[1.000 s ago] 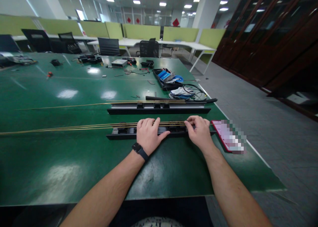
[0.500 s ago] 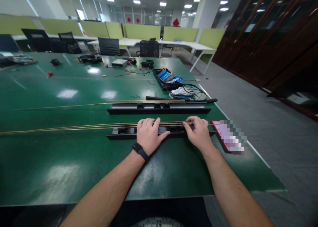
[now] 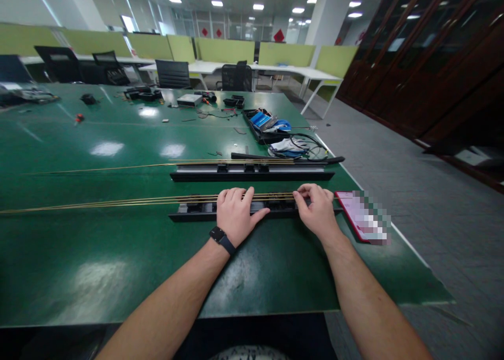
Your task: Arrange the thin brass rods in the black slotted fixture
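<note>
Several long, thin brass-coloured rods run along a black slotted rail on the green table, reaching far out past its left end. My left hand lies over the middle of rods and rail, palm down, with the thumb held apart. Near the rail's right end, my right hand pinches the rods between thumb and forefinger. How many rods it grips is hidden. A dark watch is on my left wrist.
Behind lies a second black rail with similar rods. A red-edged phone sits right of my right hand. Farther back are a black tray of blue items, gloves with coiled cable and small parts. The table's right edge is near.
My right hand has shifted slightly to the right along the rods. My left hand stays where it was.
</note>
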Available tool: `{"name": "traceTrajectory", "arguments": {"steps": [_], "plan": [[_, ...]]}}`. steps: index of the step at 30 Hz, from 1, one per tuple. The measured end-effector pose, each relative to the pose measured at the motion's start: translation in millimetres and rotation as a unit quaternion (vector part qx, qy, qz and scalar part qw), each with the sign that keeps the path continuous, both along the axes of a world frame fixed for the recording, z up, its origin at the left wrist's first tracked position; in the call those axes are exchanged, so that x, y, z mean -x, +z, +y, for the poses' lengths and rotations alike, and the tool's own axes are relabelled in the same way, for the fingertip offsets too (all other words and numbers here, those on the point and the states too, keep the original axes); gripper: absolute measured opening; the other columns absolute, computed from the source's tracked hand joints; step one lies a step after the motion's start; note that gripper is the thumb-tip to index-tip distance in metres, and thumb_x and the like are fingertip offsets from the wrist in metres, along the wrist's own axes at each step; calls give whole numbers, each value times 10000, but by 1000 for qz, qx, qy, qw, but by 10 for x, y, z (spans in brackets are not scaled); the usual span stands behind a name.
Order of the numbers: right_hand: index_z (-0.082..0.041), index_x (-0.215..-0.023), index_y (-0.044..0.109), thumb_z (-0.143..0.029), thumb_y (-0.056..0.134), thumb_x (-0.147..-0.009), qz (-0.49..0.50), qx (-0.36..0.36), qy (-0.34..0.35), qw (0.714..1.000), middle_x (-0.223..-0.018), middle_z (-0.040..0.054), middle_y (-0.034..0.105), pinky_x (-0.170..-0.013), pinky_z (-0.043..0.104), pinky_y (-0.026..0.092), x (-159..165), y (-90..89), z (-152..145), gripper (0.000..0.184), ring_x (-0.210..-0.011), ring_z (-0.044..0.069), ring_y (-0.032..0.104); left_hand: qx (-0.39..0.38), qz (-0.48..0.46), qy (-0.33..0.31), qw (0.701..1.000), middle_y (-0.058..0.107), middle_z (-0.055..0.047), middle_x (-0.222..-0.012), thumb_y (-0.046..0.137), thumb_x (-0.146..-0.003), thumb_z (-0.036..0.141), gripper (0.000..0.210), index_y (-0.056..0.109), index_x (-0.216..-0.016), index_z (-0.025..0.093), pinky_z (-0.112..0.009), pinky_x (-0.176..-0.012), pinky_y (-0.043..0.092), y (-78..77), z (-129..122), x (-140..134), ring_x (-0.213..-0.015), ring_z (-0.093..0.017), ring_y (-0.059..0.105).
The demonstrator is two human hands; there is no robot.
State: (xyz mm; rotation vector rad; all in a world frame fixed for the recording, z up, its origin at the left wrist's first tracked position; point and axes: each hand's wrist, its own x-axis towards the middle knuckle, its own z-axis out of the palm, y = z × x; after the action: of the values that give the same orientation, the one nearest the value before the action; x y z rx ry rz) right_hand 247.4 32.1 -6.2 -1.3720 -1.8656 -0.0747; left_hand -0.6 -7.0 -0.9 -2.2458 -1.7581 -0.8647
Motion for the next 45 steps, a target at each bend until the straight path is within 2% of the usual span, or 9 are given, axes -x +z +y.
{"name": "traceTrajectory", "arguments": {"steps": [8, 20, 25, 29, 45], "plan": [[-246, -963, 601, -379, 615, -967, 9, 2, 18, 1000, -866, 12, 702, -934, 441, 359, 42, -18, -11, 133, -838, 213, 638, -3, -1, 0, 1000, 725, -138, -1181, 677, -892, 659, 607, 674, -1308, 216, -491, -1046, 377, 5, 1, 5, -1134, -328, 621], [-255, -953, 588, -376, 590, -962, 15, 6, 4, 1000, -815, 18, 700, -923, 449, 358, 7, 4, 6, 121, -838, 231, 630, -1, 3, 0, 1000, 725, -134, -1180, 674, -893, 664, 610, 672, -1308, 218, -492, -1044, 378, -5, 8, 6, -1130, -326, 620], [-248, -1010, 592, -422, 616, -963, 6, -4, 4, 1000, -874, 26, 708, -946, 456, 362, 22, -13, -10, 182, -853, 230, 640, 0, 2, -2, 1000, 726, -133, -1182, 674, -898, 653, 603, 674, -1306, 208, -490, -1044, 378, 11, -1, -2, -1128, -321, 621], [-251, -981, 592, -441, 601, -973, 5, 2, 9, 1000, -869, 31, 707, -945, 458, 370, 34, -15, -9, 190, -845, 232, 634, 0, 4, 1, 1000, 724, -134, -1181, 668, -899, 659, 607, 672, -1308, 211, -487, -1047, 378, 9, -1, 0, -1134, -323, 620], [-247, -935, 602, -378, 613, -960, -6, -2, -3, 1000, -807, 13, 689, -908, 431, 344, -26, -17, 29, 135, -850, 223, 623, -3, 8, -1, 1000, 728, -128, -1173, 682, -889, 661, 624, 675, -1307, 198, -482, -1039, 388, 12, 5, 6, -1129, -318, 626]]}}
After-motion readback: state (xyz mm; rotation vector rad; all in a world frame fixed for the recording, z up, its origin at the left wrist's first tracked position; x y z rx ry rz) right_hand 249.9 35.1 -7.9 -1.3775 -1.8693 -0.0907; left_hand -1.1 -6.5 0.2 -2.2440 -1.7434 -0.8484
